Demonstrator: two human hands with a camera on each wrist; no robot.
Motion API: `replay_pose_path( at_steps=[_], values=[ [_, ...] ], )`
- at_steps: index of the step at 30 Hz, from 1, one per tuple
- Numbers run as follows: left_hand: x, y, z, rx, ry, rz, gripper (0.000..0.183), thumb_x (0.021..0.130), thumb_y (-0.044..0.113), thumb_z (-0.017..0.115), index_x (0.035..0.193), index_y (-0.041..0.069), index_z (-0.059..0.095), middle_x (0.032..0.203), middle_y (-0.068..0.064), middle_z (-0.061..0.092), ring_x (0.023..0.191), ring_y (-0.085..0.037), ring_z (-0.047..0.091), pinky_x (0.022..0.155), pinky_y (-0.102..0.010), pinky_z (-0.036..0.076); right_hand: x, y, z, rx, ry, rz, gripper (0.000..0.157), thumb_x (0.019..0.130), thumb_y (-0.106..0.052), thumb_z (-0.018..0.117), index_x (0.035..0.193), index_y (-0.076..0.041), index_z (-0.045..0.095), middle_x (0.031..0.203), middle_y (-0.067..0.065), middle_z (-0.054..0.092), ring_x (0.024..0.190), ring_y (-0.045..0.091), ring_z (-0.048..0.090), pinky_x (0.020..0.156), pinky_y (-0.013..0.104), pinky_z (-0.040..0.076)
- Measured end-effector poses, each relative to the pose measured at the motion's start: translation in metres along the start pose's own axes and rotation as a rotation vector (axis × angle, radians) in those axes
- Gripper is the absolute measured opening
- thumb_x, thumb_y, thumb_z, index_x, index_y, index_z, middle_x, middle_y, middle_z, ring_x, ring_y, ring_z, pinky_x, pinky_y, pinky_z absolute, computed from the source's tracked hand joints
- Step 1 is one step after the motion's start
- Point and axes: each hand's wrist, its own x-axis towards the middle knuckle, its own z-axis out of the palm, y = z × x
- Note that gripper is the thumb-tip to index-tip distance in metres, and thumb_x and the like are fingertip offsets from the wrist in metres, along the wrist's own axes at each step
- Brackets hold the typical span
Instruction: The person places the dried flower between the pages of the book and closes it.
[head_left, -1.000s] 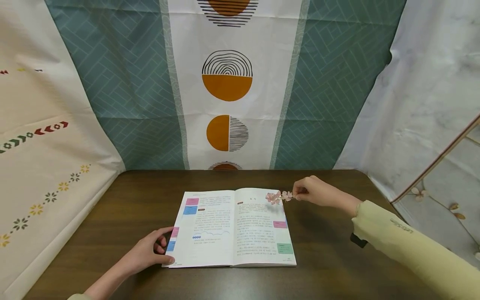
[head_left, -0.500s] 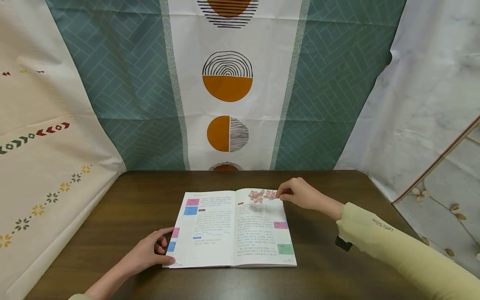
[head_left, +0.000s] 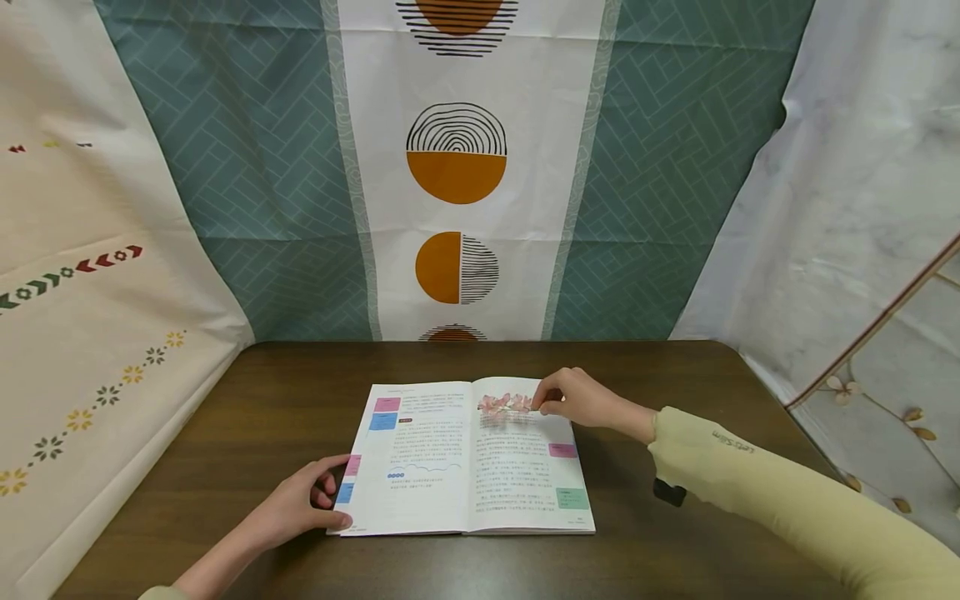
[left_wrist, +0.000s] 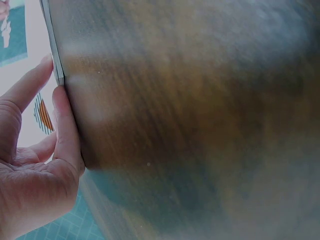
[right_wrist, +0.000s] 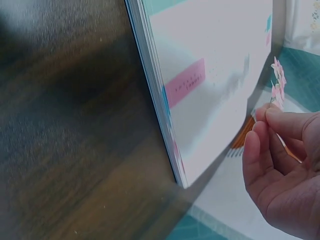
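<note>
An open book (head_left: pixel 423 500) with printed pages and coloured tabs lies on the table. My left hand (head_left: pixel 296 504) rests at its lower left corner, thumb at the page corner and index finger touching the left edge. In the left wrist view, fingers of the left hand (left_wrist: pixel 40 170) touch the book's edge (left_wrist: pixel 54 45). My right hand (head_left: pixel 585 398) pinches the stem end of a sprig of pink blossoms (head_left: pixel 501 404) and holds it over the top of the right page. The right wrist view shows the blossoms (right_wrist: pixel 278 82) beyond the pinching right hand (right_wrist: pixel 285 160).
The dark wooden table (head_left: pixel 660 517) extends around the book. Behind it hangs a green and white cloth (head_left: pixel 525 192) with orange circles. A cream cloth (head_left: pixel 97 350) hangs at the left, and a marbled cloth (head_left: pixel 847 275) at the right.
My right hand has moved left and slightly nearer, carrying the blossom sprig from the right page's upper right edge to above its upper part. The left hand has stayed in place.
</note>
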Motion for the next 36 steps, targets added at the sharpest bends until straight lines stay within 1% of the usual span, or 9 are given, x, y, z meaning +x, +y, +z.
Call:
replay_pose_path(
  at_steps=[7, 14, 18, 22, 26, 36],
  values=[
    [-0.001, 0.002, 0.000, -0.006, 0.000, -0.003, 0.088, 0.069, 0.020, 0.090, 0.143, 0.002, 0.045, 0.096, -0.006, 0.047, 0.082, -0.017, 0.048, 0.065, -0.022, 0.039, 0.001, -0.002, 0.008, 0.033, -0.018, 0.008, 0.008, 0.090, -0.003, 0.068, 0.093, -0.005, 0.076, 0.096, 0.005, 0.074, 0.075, 0.006, 0.059, 0.071, 0.020, 0.051],
    [0.000, 0.002, 0.000, -0.004, -0.006, -0.003, 0.089, 0.069, 0.020, 0.090, 0.144, 0.002, 0.044, 0.096, -0.006, 0.047, 0.083, -0.018, 0.048, 0.066, -0.022, 0.040, 0.002, 0.000, 0.017, 0.021, 0.007, -0.034, 0.007, 0.087, 0.001, 0.068, 0.088, -0.002, 0.075, 0.090, 0.005, 0.073, 0.070, 0.005, 0.053, 0.069, 0.021, 0.051],
    [0.000, 0.002, 0.000, -0.005, -0.007, 0.001, 0.089, 0.069, 0.020, 0.090, 0.143, 0.001, 0.044, 0.095, -0.006, 0.047, 0.082, -0.018, 0.048, 0.065, -0.022, 0.039, 0.001, -0.001, 0.019, 0.006, 0.012, -0.015, 0.008, 0.087, 0.000, 0.068, 0.088, -0.003, 0.075, 0.091, 0.006, 0.074, 0.070, 0.006, 0.052, 0.069, 0.022, 0.050],
    [-0.001, 0.003, -0.001, -0.005, -0.006, 0.000, 0.089, 0.069, 0.019, 0.090, 0.143, 0.001, 0.044, 0.095, -0.007, 0.047, 0.082, -0.018, 0.048, 0.065, -0.023, 0.039, 0.000, -0.002, 0.020, -0.007, 0.006, 0.026, 0.008, 0.088, -0.001, 0.069, 0.088, -0.005, 0.076, 0.091, 0.005, 0.074, 0.070, 0.007, 0.053, 0.069, 0.022, 0.049],
    [-0.001, 0.003, -0.001, -0.006, -0.008, 0.004, 0.089, 0.069, 0.020, 0.090, 0.143, 0.001, 0.044, 0.095, -0.007, 0.047, 0.082, -0.018, 0.048, 0.065, -0.022, 0.039, 0.000, -0.001, 0.021, -0.014, 0.012, 0.032, 0.009, 0.088, 0.000, 0.069, 0.087, -0.006, 0.076, 0.090, 0.004, 0.074, 0.070, 0.006, 0.053, 0.069, 0.021, 0.048],
    [-0.001, 0.000, -0.001, -0.004, -0.018, 0.028, 0.090, 0.070, 0.023, 0.089, 0.145, 0.002, 0.043, 0.095, -0.006, 0.047, 0.081, -0.017, 0.048, 0.066, -0.022, 0.040, 0.003, 0.001, 0.029, -0.010, 0.018, 0.007, 0.008, 0.088, -0.003, 0.070, 0.086, -0.007, 0.077, 0.090, 0.003, 0.075, 0.071, 0.006, 0.053, 0.071, 0.020, 0.050]
  ],
)
